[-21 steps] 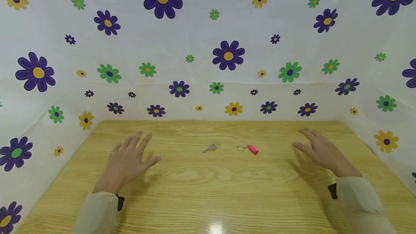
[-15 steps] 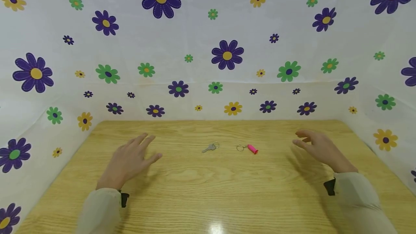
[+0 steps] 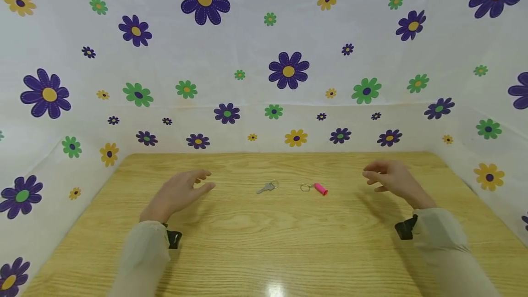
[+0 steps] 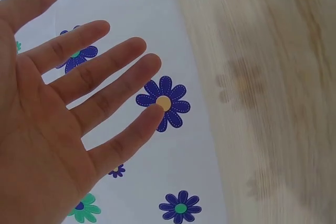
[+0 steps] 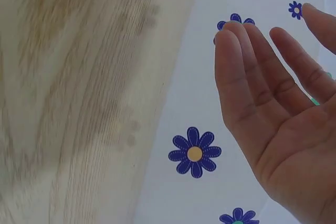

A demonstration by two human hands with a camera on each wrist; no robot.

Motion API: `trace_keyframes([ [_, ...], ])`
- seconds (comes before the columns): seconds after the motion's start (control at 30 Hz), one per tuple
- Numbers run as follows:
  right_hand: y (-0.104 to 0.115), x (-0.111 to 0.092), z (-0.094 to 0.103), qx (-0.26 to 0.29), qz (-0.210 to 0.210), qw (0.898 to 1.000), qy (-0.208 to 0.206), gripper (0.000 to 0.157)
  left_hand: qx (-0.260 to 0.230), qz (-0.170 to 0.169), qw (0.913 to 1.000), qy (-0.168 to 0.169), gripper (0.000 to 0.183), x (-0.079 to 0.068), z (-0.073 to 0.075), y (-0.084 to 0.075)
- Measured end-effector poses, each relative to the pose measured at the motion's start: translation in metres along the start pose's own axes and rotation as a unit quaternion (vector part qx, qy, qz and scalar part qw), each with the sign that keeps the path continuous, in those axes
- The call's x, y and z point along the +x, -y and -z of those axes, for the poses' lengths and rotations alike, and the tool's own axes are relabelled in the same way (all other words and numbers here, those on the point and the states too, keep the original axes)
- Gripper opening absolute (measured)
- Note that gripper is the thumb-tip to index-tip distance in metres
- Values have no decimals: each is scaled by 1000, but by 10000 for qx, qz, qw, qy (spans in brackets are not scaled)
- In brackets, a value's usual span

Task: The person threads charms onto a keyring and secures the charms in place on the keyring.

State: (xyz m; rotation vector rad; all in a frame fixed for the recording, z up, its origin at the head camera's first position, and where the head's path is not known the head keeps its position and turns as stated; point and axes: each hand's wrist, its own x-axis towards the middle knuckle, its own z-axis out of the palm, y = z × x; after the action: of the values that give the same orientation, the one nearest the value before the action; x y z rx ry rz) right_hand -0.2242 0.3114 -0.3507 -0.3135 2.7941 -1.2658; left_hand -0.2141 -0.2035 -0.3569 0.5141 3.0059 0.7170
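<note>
A grey key (image 3: 266,188) on a thin metal ring lies near the middle of the wooden table (image 3: 247,242). Just right of it is a keyring with a small pink whistle-shaped fob (image 3: 321,189), its ring pointing toward the key. My left hand (image 3: 179,192) hovers over the table left of the key, fingers spread and holding nothing; the left wrist view shows its bare palm. To the right of the pink fob hovers my right hand (image 3: 393,180), its fingers gently bent and nothing in them.
White cloth (image 3: 247,35) printed with purple, green and yellow flowers rises behind the table's back edge and along both sides. Dark straps (image 3: 406,228) show at the cuffs of the light sleeves (image 3: 439,233).
Both hands have moved inward, the left one rightward and the right one leftward, and their fingers bend a little more. The key and the pink fob lie where they were.
</note>
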Motion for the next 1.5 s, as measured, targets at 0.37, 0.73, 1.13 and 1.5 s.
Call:
trace_keyframes([
  [0.37,3,13,-7,566,-324,9964,535,49,-847,-62,9962,182,52,16,-7,4],
  [0.73,2,24,-15,1002,-423,9902,881,50,-1952,46,9790,589,47,33,-16,8],
  [1.13,13,38,-28,1207,-400,9829,1330,46,-2647,3,9593,982,44,50,-21,1],
  [1.5,14,48,-35,1288,-667,9781,1493,45,-3193,57,9400,1203,44,62,-34,-2],
])
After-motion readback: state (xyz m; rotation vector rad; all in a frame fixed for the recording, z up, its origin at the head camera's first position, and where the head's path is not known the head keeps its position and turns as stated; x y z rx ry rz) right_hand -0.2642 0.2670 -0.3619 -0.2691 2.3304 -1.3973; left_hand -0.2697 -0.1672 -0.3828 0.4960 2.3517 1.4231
